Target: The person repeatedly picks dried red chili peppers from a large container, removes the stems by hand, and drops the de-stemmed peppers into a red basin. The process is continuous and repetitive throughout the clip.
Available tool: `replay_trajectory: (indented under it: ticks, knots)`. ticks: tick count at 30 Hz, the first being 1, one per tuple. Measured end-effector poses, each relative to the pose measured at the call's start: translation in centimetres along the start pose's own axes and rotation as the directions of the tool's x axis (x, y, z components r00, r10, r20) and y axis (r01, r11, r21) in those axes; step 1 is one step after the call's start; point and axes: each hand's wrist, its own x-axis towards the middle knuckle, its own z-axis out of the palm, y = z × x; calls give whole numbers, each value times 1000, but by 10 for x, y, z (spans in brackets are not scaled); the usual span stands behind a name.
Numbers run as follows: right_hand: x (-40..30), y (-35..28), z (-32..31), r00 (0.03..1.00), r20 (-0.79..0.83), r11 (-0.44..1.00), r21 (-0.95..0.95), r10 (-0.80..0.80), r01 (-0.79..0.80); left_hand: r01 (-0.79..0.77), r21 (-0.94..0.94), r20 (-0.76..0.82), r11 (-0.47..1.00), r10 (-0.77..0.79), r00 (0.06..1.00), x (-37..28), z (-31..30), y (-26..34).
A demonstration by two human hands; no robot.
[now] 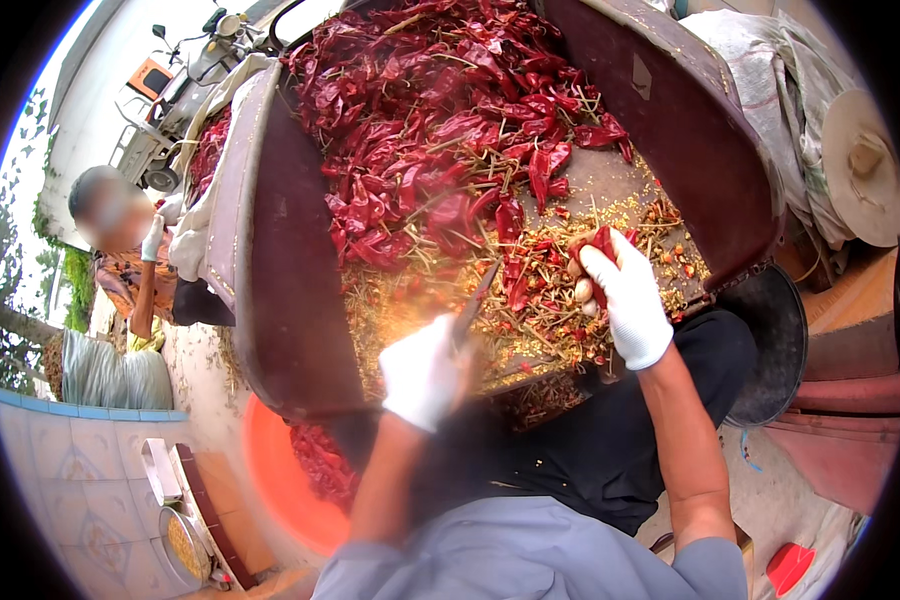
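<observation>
Both my hands wear white gloves above a dark red box-like container (292, 300). My left hand (429, 371), blurred, is closed on scissors (476, 300) whose dark, narrow blades point up and right. In my right hand (621, 289) is a dried red chili pepper (604, 244), pinched between thumb and fingers. Dried red chili peppers (420, 127) with stems heap the far part of the container. Under my hands lie yellow seeds (390, 307), cut stems (555, 330) and small red pieces.
An orange basin (270, 465) with red peppers stands at lower left. A black tub (776, 352) is beside my right knee. Another person (139, 270) in white gloves sits at left by a second pepper container (210, 150). A straw hat (862, 165) rests on pale sacks (765, 90) at right.
</observation>
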Motion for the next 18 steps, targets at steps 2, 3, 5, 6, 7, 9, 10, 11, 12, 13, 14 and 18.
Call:
replay_trajectory:
  ticks: [2,3,5,6,7,9,10,11,12,13,14,18]
  knots:
    - [7,-11,0,997,80,988,153,2,-14,55,72,-43,996,-52,998,4,3,-17]
    - [11,-17,-1,988,152,977,211,-5,-27,87,135,-46,987,-81,996,6,4,-24]
    - [23,-26,-4,976,219,961,272,-17,-45,40,179,-64,983,-29,998,11,-2,-36]
    - [27,-35,-3,972,236,959,270,17,-82,25,162,-110,987,-7,994,16,-5,-36]
    - [34,-38,-2,973,227,956,275,34,-98,8,144,-155,990,15,988,23,-7,-35]
    - [42,-40,-2,979,203,965,252,16,-68,-47,40,-299,998,57,953,46,-2,-35]
    - [45,-37,-3,980,199,967,244,19,-69,-51,24,-354,998,56,934,61,4,-38]
    - [47,-32,-4,981,194,969,237,22,-69,-50,1,-389,999,47,920,78,9,-37]
    - [47,-28,-7,988,152,972,222,43,-76,-24,7,-382,1000,25,924,97,17,-36]
    - [46,-25,-4,992,108,970,227,63,-87,11,18,-380,1000,-3,925,112,21,-36]
    - [45,-25,-2,992,105,979,183,73,-91,39,129,-337,991,7,942,127,23,-38]
    - [41,-19,-6,989,122,990,100,87,-99,25,285,-273,958,57,960,158,40,-38]
